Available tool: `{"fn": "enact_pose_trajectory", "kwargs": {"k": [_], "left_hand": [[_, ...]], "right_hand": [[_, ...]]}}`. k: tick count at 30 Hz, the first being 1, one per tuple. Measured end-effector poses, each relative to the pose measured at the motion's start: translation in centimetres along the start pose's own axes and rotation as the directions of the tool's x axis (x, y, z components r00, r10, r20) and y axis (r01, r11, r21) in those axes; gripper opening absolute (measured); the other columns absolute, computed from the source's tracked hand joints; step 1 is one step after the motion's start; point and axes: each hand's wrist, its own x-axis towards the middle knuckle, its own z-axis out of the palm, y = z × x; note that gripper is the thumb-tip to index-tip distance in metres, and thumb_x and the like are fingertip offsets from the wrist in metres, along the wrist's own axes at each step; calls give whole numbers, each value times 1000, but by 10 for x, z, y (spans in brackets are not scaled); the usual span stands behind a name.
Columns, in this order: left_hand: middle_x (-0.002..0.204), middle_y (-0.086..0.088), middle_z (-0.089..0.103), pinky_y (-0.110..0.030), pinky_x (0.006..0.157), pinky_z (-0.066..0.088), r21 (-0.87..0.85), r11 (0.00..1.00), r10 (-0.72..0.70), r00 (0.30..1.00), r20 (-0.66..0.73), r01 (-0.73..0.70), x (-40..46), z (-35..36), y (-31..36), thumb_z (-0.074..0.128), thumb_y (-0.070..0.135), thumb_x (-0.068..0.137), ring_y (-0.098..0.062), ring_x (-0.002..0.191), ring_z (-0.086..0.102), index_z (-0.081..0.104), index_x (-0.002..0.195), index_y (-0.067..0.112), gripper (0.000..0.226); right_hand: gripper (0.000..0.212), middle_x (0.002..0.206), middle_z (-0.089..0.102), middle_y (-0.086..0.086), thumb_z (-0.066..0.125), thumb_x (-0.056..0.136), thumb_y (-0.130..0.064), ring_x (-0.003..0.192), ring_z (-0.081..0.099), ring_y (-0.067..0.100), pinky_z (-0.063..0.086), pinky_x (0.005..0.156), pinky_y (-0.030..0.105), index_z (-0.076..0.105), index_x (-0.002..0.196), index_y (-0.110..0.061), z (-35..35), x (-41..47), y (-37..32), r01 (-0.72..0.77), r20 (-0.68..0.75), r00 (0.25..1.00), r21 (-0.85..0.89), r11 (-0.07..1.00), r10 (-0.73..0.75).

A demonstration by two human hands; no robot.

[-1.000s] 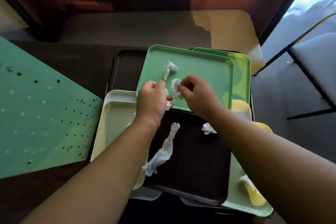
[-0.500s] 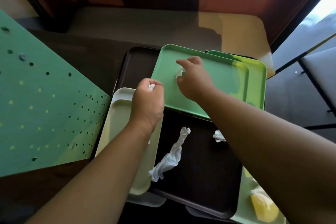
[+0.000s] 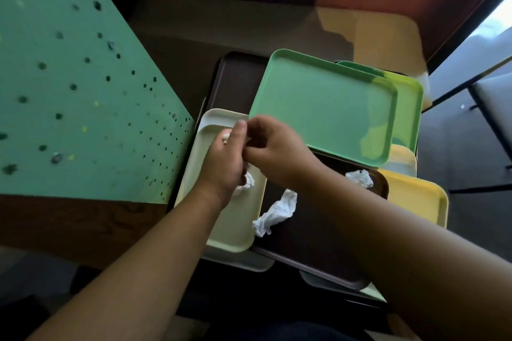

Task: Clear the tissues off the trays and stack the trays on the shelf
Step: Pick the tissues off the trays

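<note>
My left hand point(image 3: 224, 158) hovers over the pale cream tray point(image 3: 194, 174), closed on a wad of white tissues point(image 3: 246, 183) that pokes out above and below its fingers. My right hand point(image 3: 277, 149) presses against it with pinched fingertips; the tissue in that pinch is mostly hidden. The green tray point(image 3: 327, 105) lies bare on top of the pile. On the brown tray point(image 3: 310, 243) lie a twisted tissue point(image 3: 277, 213) and a crumpled tissue point(image 3: 360, 178).
A lime-green tray point(image 3: 410, 97), a yellow tray point(image 3: 415, 202) and a dark tray point(image 3: 235, 77) overlap in the pile on the table. A green perforated panel point(image 3: 77, 91) slants at the left. A chair frame point(image 3: 476, 86) stands at the right.
My right hand took the last tissue off the green tray and came back left to meet my left hand. Both hands shifted over the cream tray. The green tray is now bare.
</note>
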Motion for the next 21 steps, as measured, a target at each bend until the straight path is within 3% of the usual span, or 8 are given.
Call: {"fn": "enact_pose_trajectory", "kwargs": {"k": [2, 4, 7, 11, 13, 16, 18, 21], "left_hand": [[75, -3, 65, -28, 45, 48, 56, 998, -9, 1000, -24, 11, -12, -15, -9, 44, 42, 104, -15, 61, 59, 63, 109, 18, 31], [86, -8, 66, -32, 52, 54, 56, 998, -4, 1000, -31, 5, -23, -28, -19, 47, 29, 105, -19, 70, 65, 61, 110, 20, 17], [105, -6, 65, -36, 64, 62, 4, 1000, 16, 998, -65, -16, -34, -43, -27, 48, 12, 103, -23, 87, 70, 60, 103, 24, 17], [102, -4, 62, -31, 69, 61, 76, 996, 59, 995, -78, -53, -44, -54, -31, 51, 1, 99, -19, 87, 68, 61, 106, 24, 26], [85, -1, 62, -32, 65, 56, 151, 985, 102, 991, -82, -88, -48, -56, -28, 52, 2, 96, -16, 71, 60, 61, 104, 26, 27], [75, -1, 60, -34, 61, 47, 232, 966, 125, 991, -53, -110, -50, -53, -27, 61, 18, 93, -17, 64, 51, 61, 108, 28, 18], [83, 0, 61, -32, 64, 46, 214, 974, 75, 997, -2, -73, -52, -44, -25, 66, 47, 87, -15, 70, 52, 59, 111, 31, 30], [90, -7, 64, -29, 58, 43, 77, 995, -80, 979, 187, 67, -56, -19, -21, 61, 58, 88, -19, 73, 56, 59, 113, 23, 43]], "right_hand": [[43, 113, 73, -6, 64, 85, -1, 81, 73, 17, 62, 79, 38, 64, 122, -22, 3, -9, 6, -64, 44, 997, 62, 996, 61], [58, 134, 62, -8, 62, 87, -5, 82, 66, 14, 54, 77, 32, 54, 140, -28, 7, -11, 14, -69, 21, 997, -180, 981, 74], [70, 155, 39, -1, 66, 90, -22, 115, 62, 21, 52, 93, 34, 40, 154, -32, 23, -6, 22, 7, 124, 989, -595, 804, 83], [45, 129, 48, 7, 62, 91, -17, 98, 61, 31, 56, 77, 39, 58, 135, -23, 44, -1, 34, 72, 195, 969, -807, 586, 151], [30, 116, 51, 9, 57, 92, -11, 84, 58, 31, 55, 70, 37, 64, 121, -18, 47, -4, 36, 42, 141, 982, -804, 594, 122], [19, 108, 61, 2, 59, 96, -18, 84, 63, 23, 50, 66, 28, 68, 112, -20, 37, -18, 26, -96, -41, 995, -577, 811, 88], [17, 95, 68, -2, 68, 95, -23, 73, 62, 12, 46, 59, 18, 67, 112, -18, 25, -37, 14, -183, -96, 981, -157, 971, 169], [19, 85, 71, 6, 67, 94, -2, 70, 65, 19, 55, 67, 32, 63, 108, -13, 9, -69, 1, -198, 20, 979, 342, 919, 203]]}}
